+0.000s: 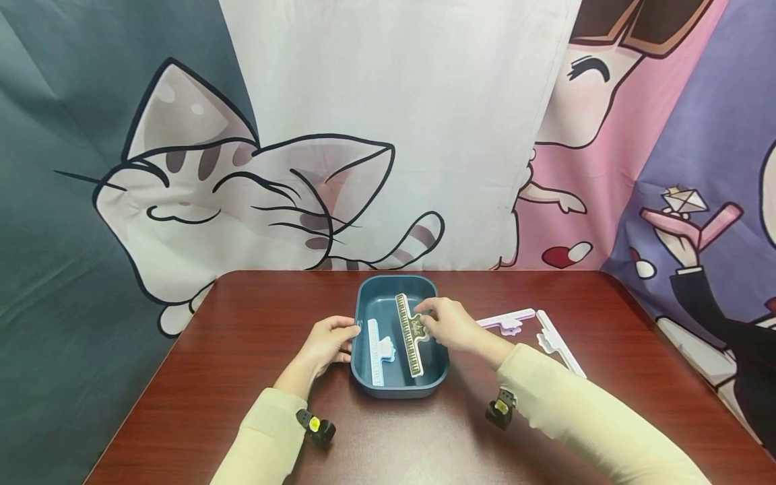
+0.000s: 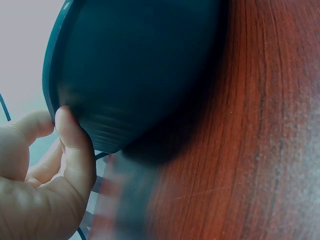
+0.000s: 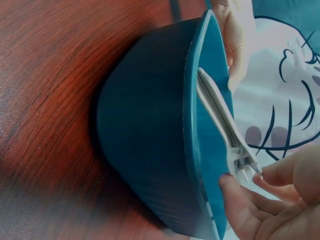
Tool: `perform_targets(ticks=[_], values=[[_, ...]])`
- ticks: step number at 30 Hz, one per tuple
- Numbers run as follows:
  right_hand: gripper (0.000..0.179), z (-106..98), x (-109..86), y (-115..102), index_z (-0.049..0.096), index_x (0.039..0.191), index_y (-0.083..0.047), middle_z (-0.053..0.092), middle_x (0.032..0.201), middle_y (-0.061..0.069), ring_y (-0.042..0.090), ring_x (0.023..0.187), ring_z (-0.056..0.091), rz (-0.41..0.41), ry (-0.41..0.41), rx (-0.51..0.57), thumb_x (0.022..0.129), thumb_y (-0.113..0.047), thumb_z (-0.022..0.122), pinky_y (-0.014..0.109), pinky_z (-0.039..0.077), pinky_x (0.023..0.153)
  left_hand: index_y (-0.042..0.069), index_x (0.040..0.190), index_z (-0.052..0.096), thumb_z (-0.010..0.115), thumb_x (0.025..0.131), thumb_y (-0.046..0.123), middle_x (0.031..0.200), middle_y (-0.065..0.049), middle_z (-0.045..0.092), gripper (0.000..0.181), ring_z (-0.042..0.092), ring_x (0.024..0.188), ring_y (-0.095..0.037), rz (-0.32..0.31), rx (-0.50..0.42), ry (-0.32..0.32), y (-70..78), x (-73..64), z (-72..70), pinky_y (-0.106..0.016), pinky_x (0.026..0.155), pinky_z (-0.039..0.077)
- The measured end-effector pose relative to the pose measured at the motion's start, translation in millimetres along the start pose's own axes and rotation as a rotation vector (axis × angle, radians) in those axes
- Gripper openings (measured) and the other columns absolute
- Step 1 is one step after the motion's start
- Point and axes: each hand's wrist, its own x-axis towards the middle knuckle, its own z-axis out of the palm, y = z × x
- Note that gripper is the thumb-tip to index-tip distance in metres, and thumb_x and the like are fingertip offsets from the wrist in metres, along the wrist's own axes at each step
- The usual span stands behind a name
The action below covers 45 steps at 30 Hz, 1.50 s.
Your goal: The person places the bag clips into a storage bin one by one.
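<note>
A dark blue rectangular basin [image 1: 400, 393] stands on the table. My left hand [image 1: 327, 342] grips its left rim, thumb at the edge and fingers against the outer wall; the left wrist view shows this grip [image 2: 70, 145] close up. My right hand [image 1: 453, 325] pinches the handle of a long, cream-and-dark patterned clip [image 1: 407, 335] over the basin's right half. From the right wrist, that clip [image 3: 215, 102] appears edge-on and tilted, within the basin's opening. A white and pale blue long clip [image 1: 374, 357] lies in the basin's left half.
To the right on the reddish-brown wooden table [image 1: 254, 350] lie a pale pink-lilac long clip [image 1: 508, 319] and a white long clip [image 1: 561, 347]. A cloth printed with cartoon figures [image 1: 412, 101] hangs behind the table's far edge.
</note>
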Motion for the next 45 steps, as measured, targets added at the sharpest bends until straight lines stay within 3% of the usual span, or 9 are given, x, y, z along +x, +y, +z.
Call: perform_targets(ticks=[23, 28, 38, 45], values=[[0.024, 13, 7.3, -2, 0.067, 0.109, -0.002, 0.05, 0.054, -0.001, 0.008, 0.045, 0.043, -0.053, -0.021, -0.113, 0.089, -0.005, 0.054, 0.021, 0.037, 0.045, 0.001, 0.119, 0.058, 0.065, 0.086, 0.014, 0.086, -0.013, 0.064, 0.036, 0.057, 0.059, -0.013, -0.008, 0.024, 0.0, 2.2, -0.8, -1.4, -0.025, 0.049, 0.052], [0.023, 14, 8.1, -3, 0.067, 0.109, -0.001, 0.049, 0.055, -0.001, 0.008, 0.045, 0.041, -0.043, -0.034, -0.12, 0.089, -0.005, 0.055, 0.02, 0.035, 0.045, 0.002, 0.119, 0.058, 0.065, 0.087, 0.015, 0.089, -0.015, 0.064, 0.036, 0.057, 0.06, -0.013, -0.021, 0.037, 0.005, 2.5, -0.7, -1.2, -0.026, 0.05, 0.053], [0.02, 21, 10.1, -6, 0.067, 0.105, 0.0, 0.066, 0.071, 0.005, 0.008, 0.048, 0.047, -0.015, -0.028, -0.124, 0.089, -0.004, 0.056, 0.02, 0.038, 0.046, 0.004, 0.119, 0.058, 0.065, 0.087, 0.015, 0.086, -0.013, 0.063, 0.035, 0.056, 0.059, -0.013, -0.026, 0.037, 0.014, 1.7, 1.7, -1.9, -0.026, 0.05, 0.052], [0.02, 25, 10.5, -8, 0.066, 0.105, 0.001, 0.064, 0.066, 0.004, 0.008, 0.045, 0.049, 0.033, -0.031, -0.092, 0.089, -0.004, 0.056, 0.02, 0.038, 0.043, 0.004, 0.12, 0.058, 0.065, 0.086, 0.015, 0.086, -0.012, 0.064, 0.036, 0.056, 0.059, -0.013, -0.028, 0.035, 0.016, 1.0, 1.2, -2.0, -0.026, 0.05, 0.053]])
